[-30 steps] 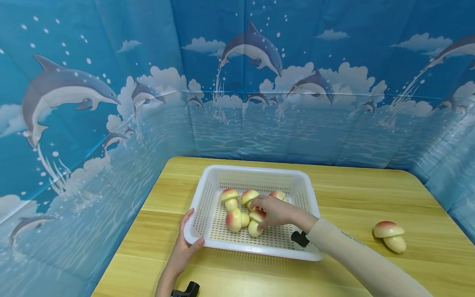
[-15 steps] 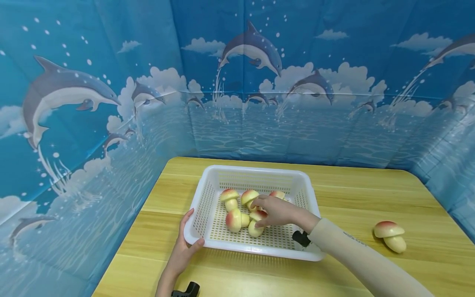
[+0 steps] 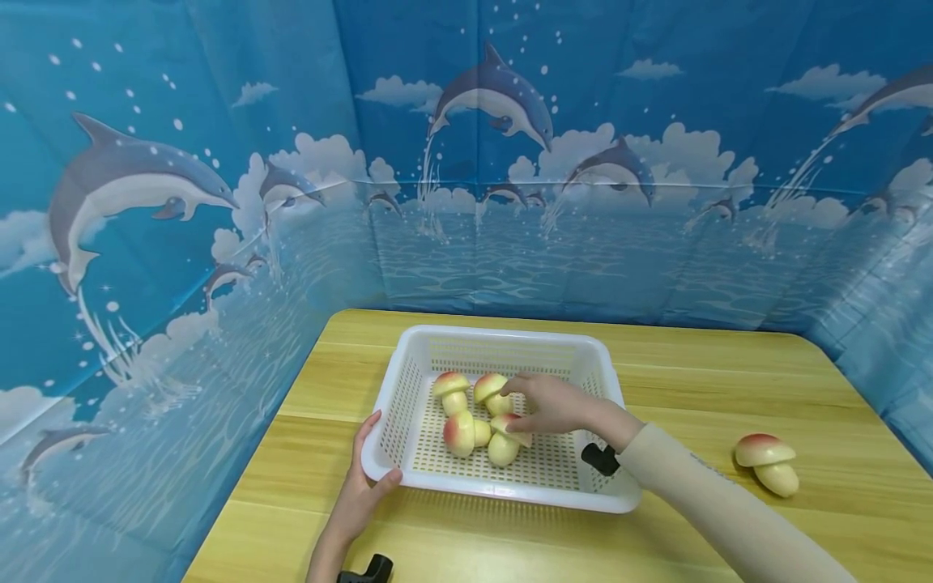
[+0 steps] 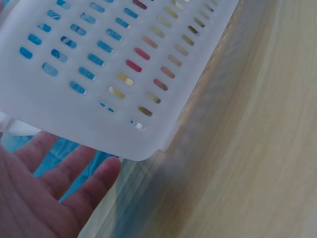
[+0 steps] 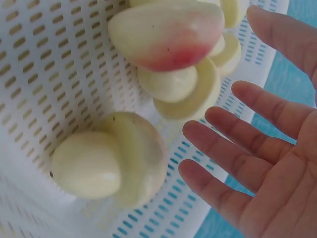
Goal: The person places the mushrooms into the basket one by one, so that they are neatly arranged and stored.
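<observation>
In the head view my left hand (image 3: 355,486) holds the basket's near left corner, thumb on the front rim and fingers along the side. The left wrist view shows those fingers (image 4: 91,191) against the far side of the corner. The white perforated basket (image 3: 503,489) carries several toy mushrooms with red-and-yellow caps. My right hand (image 3: 557,405) hovers over them, its fingers spread and holding nothing. Its thumb overlaps the near mushroom (image 3: 503,449). In the right wrist view, a red-capped mushroom (image 5: 168,34) and a pale mushroom (image 5: 94,166) lie beside the fingers.
Another toy mushroom (image 3: 767,464) lies on the wooden table (image 3: 700,389), right of the basket. A blue dolphin-print curtain (image 3: 466,219) hangs along the table's back and both sides.
My right hand has come away from the near mushroom, moving slightly up and right with fingers spreading. It now covers the back right mushroom. The left hand and basket stay put.
</observation>
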### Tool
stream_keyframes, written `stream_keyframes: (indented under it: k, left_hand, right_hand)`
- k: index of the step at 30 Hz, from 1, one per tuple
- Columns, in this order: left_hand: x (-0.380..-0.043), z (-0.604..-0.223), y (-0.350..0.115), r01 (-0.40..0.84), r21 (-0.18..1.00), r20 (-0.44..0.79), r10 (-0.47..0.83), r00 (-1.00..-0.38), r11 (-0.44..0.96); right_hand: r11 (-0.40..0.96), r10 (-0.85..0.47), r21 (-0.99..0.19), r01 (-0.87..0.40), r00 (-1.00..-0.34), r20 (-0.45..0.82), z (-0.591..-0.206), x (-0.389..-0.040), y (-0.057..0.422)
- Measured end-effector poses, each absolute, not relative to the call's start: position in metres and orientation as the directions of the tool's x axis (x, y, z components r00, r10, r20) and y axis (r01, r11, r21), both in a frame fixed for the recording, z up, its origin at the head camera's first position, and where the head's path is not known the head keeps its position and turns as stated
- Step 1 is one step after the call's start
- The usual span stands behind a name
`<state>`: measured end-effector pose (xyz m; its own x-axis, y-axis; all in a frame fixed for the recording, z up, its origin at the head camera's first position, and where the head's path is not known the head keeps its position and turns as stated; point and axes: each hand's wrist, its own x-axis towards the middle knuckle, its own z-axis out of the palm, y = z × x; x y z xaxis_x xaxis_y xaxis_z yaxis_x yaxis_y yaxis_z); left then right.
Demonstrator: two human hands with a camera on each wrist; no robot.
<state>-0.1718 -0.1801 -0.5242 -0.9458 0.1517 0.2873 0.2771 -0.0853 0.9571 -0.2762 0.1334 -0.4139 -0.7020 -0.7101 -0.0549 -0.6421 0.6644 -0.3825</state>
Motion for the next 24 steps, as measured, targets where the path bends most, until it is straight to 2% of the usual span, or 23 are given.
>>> stream_keyframes:
  k: [14,24]
  left_hand:
    - [-0.171,-0.524,-0.18,0.28,0.956,0.29,0.152,-0.945,-0.082]
    - [-0.171,-0.524,-0.18,0.265,0.96,0.277,0.152,-0.949,-0.093]
  right_hand:
    - [0.649,-0.695,-0.417,-0.636,-0.719,0.015,-0.399,-0.278,0.156]
    - [0.63,-0.693,-0.391,-0.671,-0.713,0.109,-0.395,-0.278,0.168]
